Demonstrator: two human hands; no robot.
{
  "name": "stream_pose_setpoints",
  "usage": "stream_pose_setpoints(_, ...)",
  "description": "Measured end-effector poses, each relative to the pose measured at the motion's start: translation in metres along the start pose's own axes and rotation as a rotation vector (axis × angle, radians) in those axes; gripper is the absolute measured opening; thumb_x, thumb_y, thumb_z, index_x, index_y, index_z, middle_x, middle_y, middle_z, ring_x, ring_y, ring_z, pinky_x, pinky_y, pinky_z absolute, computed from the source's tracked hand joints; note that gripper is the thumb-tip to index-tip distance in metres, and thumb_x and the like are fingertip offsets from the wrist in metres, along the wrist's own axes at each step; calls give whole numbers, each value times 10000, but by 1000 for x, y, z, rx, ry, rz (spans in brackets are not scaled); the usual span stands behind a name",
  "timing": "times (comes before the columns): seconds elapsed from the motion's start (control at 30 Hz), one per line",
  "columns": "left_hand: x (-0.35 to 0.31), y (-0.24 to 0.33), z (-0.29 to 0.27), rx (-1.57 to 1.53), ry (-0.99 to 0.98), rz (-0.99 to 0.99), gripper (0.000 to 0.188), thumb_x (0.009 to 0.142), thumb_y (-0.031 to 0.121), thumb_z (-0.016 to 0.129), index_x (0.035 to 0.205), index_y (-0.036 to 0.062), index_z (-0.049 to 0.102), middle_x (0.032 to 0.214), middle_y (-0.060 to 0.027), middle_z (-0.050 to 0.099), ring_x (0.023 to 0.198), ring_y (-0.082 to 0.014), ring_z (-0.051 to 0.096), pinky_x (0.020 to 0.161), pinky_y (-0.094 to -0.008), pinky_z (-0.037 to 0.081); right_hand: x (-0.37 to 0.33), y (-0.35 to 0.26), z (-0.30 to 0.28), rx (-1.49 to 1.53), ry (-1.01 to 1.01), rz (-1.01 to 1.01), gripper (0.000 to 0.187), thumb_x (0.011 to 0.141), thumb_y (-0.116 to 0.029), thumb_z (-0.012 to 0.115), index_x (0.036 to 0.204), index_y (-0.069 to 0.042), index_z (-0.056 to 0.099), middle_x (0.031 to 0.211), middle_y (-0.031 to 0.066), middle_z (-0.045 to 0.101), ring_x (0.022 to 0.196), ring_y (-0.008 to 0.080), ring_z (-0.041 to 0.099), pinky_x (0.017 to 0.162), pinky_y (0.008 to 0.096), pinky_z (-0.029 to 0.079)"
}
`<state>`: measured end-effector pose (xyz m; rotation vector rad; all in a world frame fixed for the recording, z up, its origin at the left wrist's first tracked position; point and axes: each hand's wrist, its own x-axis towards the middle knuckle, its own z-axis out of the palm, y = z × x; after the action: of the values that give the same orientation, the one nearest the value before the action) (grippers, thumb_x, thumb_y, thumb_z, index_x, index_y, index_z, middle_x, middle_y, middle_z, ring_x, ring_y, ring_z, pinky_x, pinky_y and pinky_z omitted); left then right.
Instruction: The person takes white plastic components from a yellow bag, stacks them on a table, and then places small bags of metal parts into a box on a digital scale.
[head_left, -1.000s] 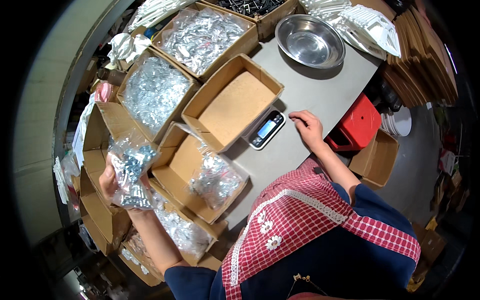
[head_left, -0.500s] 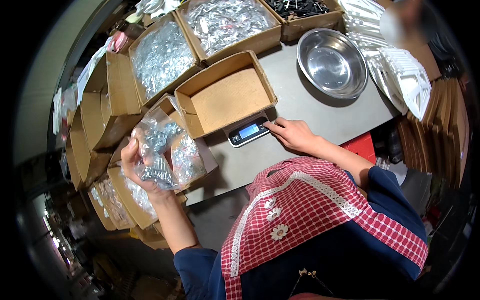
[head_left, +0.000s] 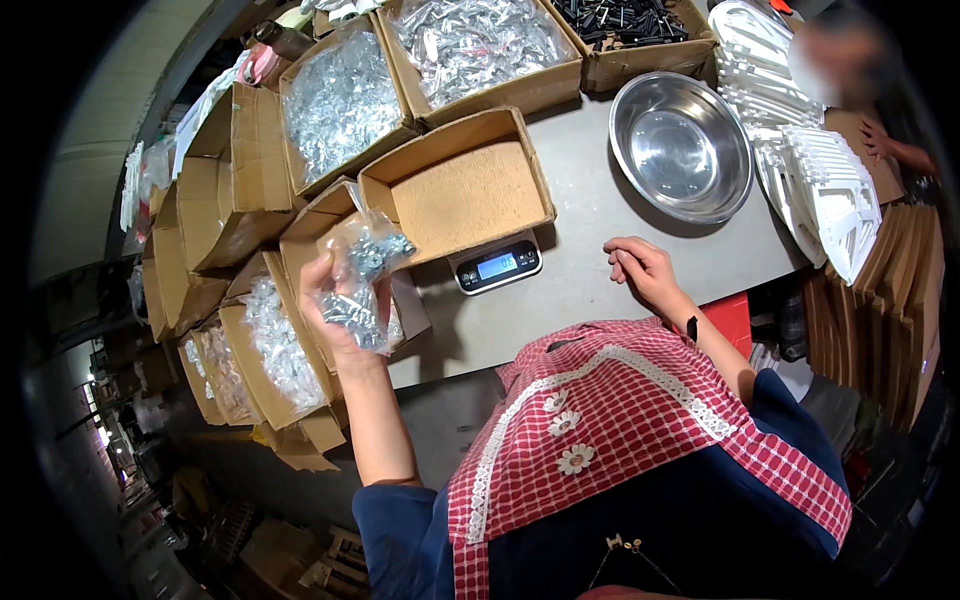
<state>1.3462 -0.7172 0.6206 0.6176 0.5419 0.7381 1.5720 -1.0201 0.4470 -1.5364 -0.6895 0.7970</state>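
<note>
My left hand (head_left: 335, 308) is closed round clear plastic bagging that holds small silvery screws or similar hardware (head_left: 372, 254); I cannot tell whether it is one bag or two. It is raised in front of the open cardboard boxes, left of the scale. A digital kitchen scale (head_left: 497, 265) with a lit display lies on the table, and a shallow cardboard tray (head_left: 465, 185) with nothing in it sits on it, covering its far part. My right hand (head_left: 648, 272) hovers right of the scale, holding nothing, fingers loosely bent and apart.
A steel bowl (head_left: 681, 148) stands on the grey table (head_left: 580, 215). Boxes of bagged hardware (head_left: 342, 110) line the back and left; one box (head_left: 640, 62) holds black parts. White plastic racks (head_left: 825, 195) and flat cardboard (head_left: 870, 310) are at right, near another person's hand (head_left: 877, 138).
My right hand has left the scale's button and drawn back to the right. My left hand has moved slightly right, still holding the bagged hardware. Another person's hand now shows at far right.
</note>
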Motion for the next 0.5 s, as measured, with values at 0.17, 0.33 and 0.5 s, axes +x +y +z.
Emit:
stream_pose_setpoints(0.17, 17, -12, 13, -8, -83, -108, 216, 825, 207, 577, 896, 16, 650, 858, -85, 684, 759, -206, 661, 712, -357, 555, 2, 1, -4, 49, 19, 22, 190, 950, -37, 488, 1041, 42, 635, 854, 88, 617, 664, 120, 623, 591, 238, 513)
stream_pose_setpoints(0.33, 27, -16, 9, 59, -76, -86, 214, 813, 214, 581, 891, 29, 654, 849, -79, 681, 760, -206, 658, 713, -352, 553, 6, 5, -7, 125, 1, 72, 192, 948, -41, 490, 1039, 43, 636, 855, 91, 620, 653, 126, 628, 588, 245, 516)
stream_pose_setpoints(0.5, 37, -20, 12, 21, -37, -156, 222, 828, 244, 568, 874, 41, 644, 823, -73, 670, 742, -211, 652, 697, -359, 554, 7, 4, -5, 116, 32, 101, 196, 950, -49, 490, 1040, 42, 638, 848, 88, 624, 652, 126, 630, 589, 246, 518)
